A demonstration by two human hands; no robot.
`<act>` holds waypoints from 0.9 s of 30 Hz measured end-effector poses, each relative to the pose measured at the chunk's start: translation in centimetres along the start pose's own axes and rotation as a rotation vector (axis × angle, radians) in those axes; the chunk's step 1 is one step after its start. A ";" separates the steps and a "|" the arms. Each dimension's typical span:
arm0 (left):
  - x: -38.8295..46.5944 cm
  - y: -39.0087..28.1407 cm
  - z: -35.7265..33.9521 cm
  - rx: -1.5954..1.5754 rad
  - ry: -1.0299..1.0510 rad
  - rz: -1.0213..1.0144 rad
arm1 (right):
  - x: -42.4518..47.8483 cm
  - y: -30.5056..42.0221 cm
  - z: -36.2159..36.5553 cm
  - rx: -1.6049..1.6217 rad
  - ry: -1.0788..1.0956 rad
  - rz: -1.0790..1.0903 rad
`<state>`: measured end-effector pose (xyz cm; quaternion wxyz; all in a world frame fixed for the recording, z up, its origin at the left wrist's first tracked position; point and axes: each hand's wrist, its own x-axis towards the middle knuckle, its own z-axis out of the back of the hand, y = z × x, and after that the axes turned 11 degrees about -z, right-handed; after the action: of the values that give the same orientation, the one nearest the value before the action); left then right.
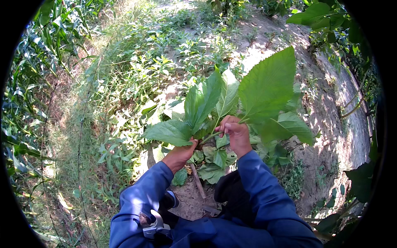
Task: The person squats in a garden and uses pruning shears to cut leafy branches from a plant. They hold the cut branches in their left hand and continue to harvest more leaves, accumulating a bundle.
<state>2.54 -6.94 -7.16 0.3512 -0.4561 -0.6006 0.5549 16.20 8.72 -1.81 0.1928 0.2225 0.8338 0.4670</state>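
Both hands hold a green leafy stem [214,135] in front of me. My left hand [183,154] grips its lower end, with serrated broad leaves [203,102] rising above the fingers. My right hand [234,133] pinches the stem farther along, where a large bright leaf [268,85] spreads up and to the right. Several more broad leaves [214,169] lie on the ground beneath the hands. A metal tool [156,228], probably pruning shears, shows by my left forearm; its lower part is hidden.
Maize plants [34,77] stand at the left, with thin wires [81,133] running in front. Low weeds [155,65] cover the ground ahead. A stick [198,181] lies between my feet. Leafy branches [359,179] reach in from the right.
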 end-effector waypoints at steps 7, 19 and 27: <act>-0.3 -5.2 -1.3 -0.085 0.077 -0.008 | -0.1 0.0 0.3 -0.114 0.085 -0.021; -0.8 -5.0 -2.0 -0.062 0.097 0.008 | 0.3 -0.1 -0.5 -0.352 0.236 -0.248; -0.2 -4.3 -2.0 0.057 -0.100 0.043 | 0.3 -1.5 -1.1 -0.510 0.260 -0.128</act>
<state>3.81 -6.34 -2.61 0.3215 -0.4305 -0.5913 0.6014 15.09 7.44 -2.59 0.1630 0.0520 0.7196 0.6729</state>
